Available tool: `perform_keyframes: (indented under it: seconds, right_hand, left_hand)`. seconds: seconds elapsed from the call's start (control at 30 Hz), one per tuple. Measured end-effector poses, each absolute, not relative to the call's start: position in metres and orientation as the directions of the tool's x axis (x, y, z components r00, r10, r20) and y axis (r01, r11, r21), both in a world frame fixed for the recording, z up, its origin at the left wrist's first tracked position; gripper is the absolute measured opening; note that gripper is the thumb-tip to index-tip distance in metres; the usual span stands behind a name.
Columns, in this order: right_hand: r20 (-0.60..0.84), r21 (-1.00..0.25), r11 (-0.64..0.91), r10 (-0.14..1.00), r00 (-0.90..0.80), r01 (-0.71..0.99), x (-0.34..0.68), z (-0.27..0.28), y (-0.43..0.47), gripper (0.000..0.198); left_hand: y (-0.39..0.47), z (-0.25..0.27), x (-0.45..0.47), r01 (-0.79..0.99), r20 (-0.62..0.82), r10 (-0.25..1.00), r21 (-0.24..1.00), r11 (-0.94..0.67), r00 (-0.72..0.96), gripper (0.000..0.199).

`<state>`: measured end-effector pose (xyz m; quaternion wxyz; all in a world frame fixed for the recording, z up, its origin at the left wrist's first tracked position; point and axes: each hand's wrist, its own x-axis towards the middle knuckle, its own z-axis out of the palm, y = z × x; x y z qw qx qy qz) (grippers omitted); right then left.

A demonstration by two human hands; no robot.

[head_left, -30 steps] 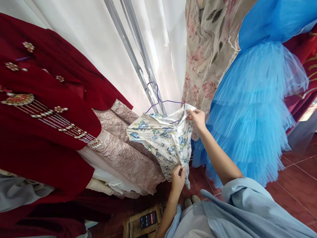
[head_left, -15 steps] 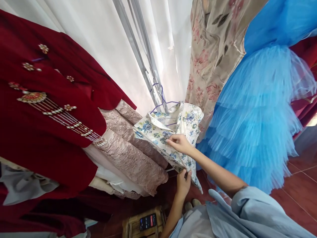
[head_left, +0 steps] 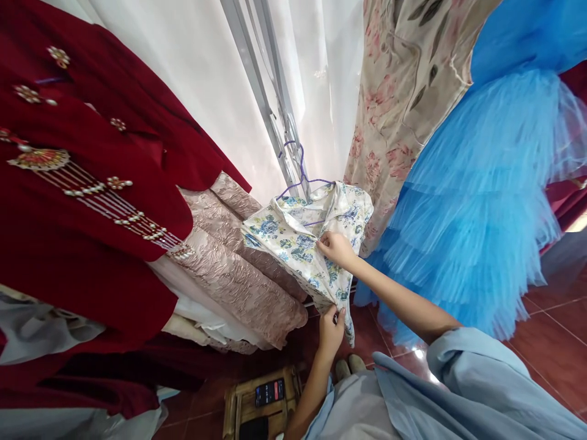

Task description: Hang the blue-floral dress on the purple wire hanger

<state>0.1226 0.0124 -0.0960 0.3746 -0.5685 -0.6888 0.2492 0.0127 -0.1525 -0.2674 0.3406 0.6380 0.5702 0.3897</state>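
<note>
Item: one floral shirt [head_left: 300, 241], short-sleeved, white with blue flowers, hung on a purple hanger [head_left: 302, 160] at the middle of the view, in front of the grey metal poles [head_left: 257, 79]. Collar spread; front edges lying close together below it.

Item: my right hand [head_left: 338, 249], at the front opening just below the collar. Thumb and forefinger are brought together on the cloth edge; the other fingers curl in.

Item: my left hand [head_left: 332, 330], lower on the same front, near the hem. Thumb and forefinger pinch the cloth there (whether a button lies between them is too small to tell).

Step in hand, as I judge it: handling the front opening, one grip high and one low, so that the edges lie along one line. Any further move calls for fine fingertip work at the upper grip, a steady lower grip, and a light pull that spares the hanger.

Neighbouring stock: a dark red garment [head_left: 137, 122] with beaded ornaments and a pink textured garment [head_left: 266, 305], to the left; a beige flowered garment [head_left: 389, 116] and a blue tiered dress [head_left: 444, 226], to the right. Below: a wooden stool [head_left: 233, 403] bearing a phone [head_left: 269, 392].
</note>
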Motion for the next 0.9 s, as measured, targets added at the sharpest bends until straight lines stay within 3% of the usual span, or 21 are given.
perform_keyframes:
  seconds: [0.13, 0.2, 0.3, 0.47, 0.6, 0.7, 0.77, 0.83, 0.9]
  right_hand:
    - [0.020, -0.973, 0.074, 0.971, -0.239, 0.219, 0.119, -0.082, 0.011, 0.037]
    - [0.024, -0.999, 0.030, 0.964, -0.266, 0.020, 0.115, -0.065, 0.014, 0.037]
    - [0.135, -0.982, 0.106, 0.972, -0.191, -0.155, 0.106, -0.025, 0.031, 0.030]
    - [0.238, -0.938, 0.237, 0.971, 0.026, -0.255, 0.094, 0.030, 0.062, 0.027]
    - [0.264, -0.946, 0.254, 0.964, -0.022, -0.203, 0.095, 0.024, 0.049, 0.026]
    - [0.277, -0.943, 0.270, 0.961, -0.013, -0.195, 0.100, 0.008, 0.035, 0.028]
    - [0.294, -0.939, 0.289, 0.956, 0.000, -0.189, 0.102, 0.000, 0.030, 0.028]
    - [0.323, -0.929, 0.317, 0.946, -0.001, -0.189, 0.102, -0.003, 0.027, 0.028]
    - [0.351, -0.921, 0.343, 0.936, -0.011, -0.183, 0.103, -0.004, 0.026, 0.027]
  left_hand:
    - [-0.154, -0.276, 0.009, 0.465, 0.130, 0.991, 0.875, -0.131, 0.034, 0.034]
    - [-0.151, -0.277, 0.006, 0.492, 0.149, 0.989, 0.860, -0.136, 0.011, 0.035]
    - [-0.145, -0.275, 0.006, 0.547, 0.149, 0.989, 0.827, -0.128, 0.005, 0.033]
    - [-0.144, -0.277, 0.013, 0.514, 0.138, 0.990, 0.846, -0.138, 0.039, 0.036]
    - [-0.134, -0.259, -0.001, 0.478, 0.225, 0.973, 0.851, -0.218, 0.043, 0.029]
    - [-0.104, -0.197, -0.027, 0.487, 0.469, 0.874, 0.798, -0.356, -0.130, 0.025]
    - [-0.072, -0.131, -0.042, 0.585, 0.701, 0.688, 0.643, -0.495, -0.188, 0.024]
    - [-0.035, -0.060, -0.050, 0.651, 0.812, 0.582, 0.462, -0.602, -0.037, 0.027]
    - [0.000, 0.000, -0.051, 0.667, 0.802, 0.565, 0.316, -0.675, 0.192, 0.030]
